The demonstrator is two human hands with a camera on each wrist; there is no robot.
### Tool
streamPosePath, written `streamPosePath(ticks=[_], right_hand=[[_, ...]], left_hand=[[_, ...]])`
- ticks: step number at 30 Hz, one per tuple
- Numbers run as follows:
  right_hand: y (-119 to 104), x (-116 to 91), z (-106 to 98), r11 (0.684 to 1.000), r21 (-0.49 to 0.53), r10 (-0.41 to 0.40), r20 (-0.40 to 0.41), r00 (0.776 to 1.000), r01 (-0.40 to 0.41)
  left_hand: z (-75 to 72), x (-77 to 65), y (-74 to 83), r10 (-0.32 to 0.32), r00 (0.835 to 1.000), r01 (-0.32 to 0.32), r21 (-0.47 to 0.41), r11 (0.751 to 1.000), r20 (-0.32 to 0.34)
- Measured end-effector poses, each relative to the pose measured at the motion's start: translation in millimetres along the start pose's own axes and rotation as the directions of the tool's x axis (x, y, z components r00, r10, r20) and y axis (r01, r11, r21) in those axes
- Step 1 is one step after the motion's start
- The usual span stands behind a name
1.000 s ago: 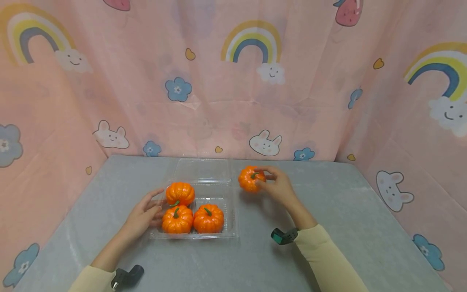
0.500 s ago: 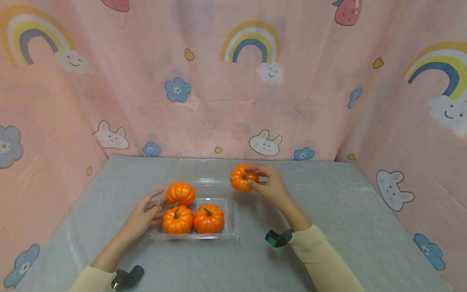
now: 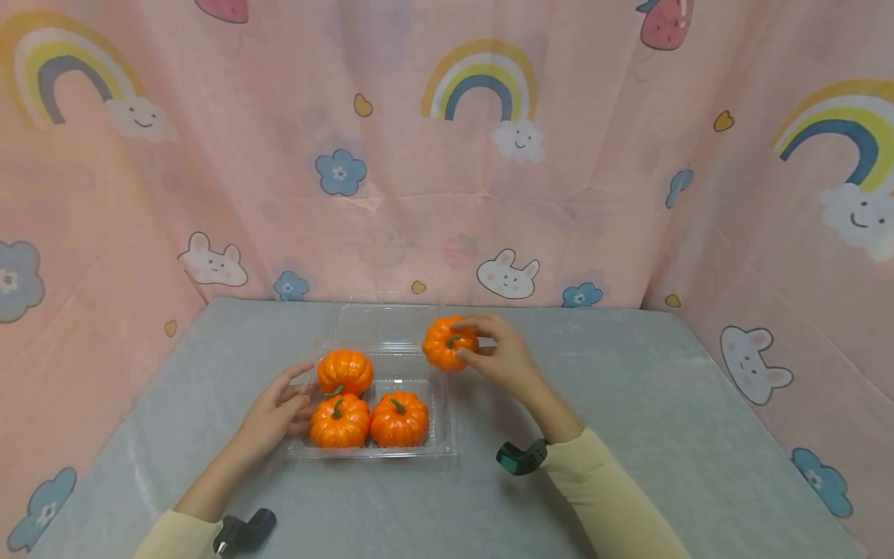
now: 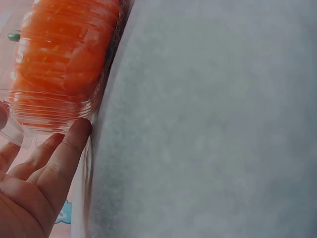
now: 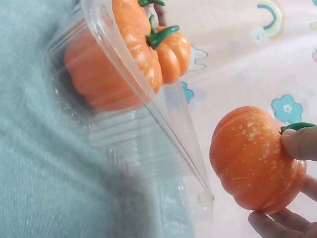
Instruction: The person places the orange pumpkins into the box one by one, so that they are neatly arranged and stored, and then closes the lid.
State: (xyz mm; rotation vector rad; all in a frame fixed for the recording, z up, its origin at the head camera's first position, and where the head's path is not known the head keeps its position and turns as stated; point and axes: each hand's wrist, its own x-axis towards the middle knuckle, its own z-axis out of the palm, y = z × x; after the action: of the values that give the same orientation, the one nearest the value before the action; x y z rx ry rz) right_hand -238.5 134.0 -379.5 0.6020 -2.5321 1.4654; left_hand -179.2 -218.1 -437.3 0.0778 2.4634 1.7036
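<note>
A small orange pumpkin [image 3: 441, 345] with a green stem is pinched by my right hand [image 3: 504, 357], thumb beside the stem and fingers on the far side. It hangs above the back right part of a clear plastic box [image 3: 438, 435]. Inside the box sit a back left pumpkin [image 3: 345, 371], a front left pumpkin [image 3: 339, 421] and a front right pumpkin [image 3: 400, 419]. My left hand [image 3: 268, 415] rests against the box's left side. In the left wrist view, its fairly straight fingers [image 4: 67, 153] touch the outer wall; the thumb is mostly out of frame.
The box's clear lid [image 3: 387, 326] is folded back behind it. A grey cloth [image 3: 663, 419] covers the table. A pink printed curtain [image 3: 391, 217] rises along the back and both sides. Dark wrist cameras [image 3: 520, 458] sit on both wrists.
My right hand has moved left with the pumpkin, from right of the box to over its back right part. The left hand and the box have stayed put.
</note>
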Motion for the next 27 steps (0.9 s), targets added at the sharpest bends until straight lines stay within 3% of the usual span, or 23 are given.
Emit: streamPosePath(ticks=[18, 27], right_hand=[[-2, 6, 21, 0.996, -0.035, -0.078, 0.067, 0.995, 0.081], [-6, 7, 30, 0.997, -0.054, -0.048, 0.078, 0.996, 0.052]], left_hand=[[0.2, -1.9, 1.6, 0.021, 1.0, -0.021, -0.026, 0.999, 0.014], [-0.2, -1.1, -0.5, 0.031, 0.999, -0.031, -0.02, 0.999, 0.009]])
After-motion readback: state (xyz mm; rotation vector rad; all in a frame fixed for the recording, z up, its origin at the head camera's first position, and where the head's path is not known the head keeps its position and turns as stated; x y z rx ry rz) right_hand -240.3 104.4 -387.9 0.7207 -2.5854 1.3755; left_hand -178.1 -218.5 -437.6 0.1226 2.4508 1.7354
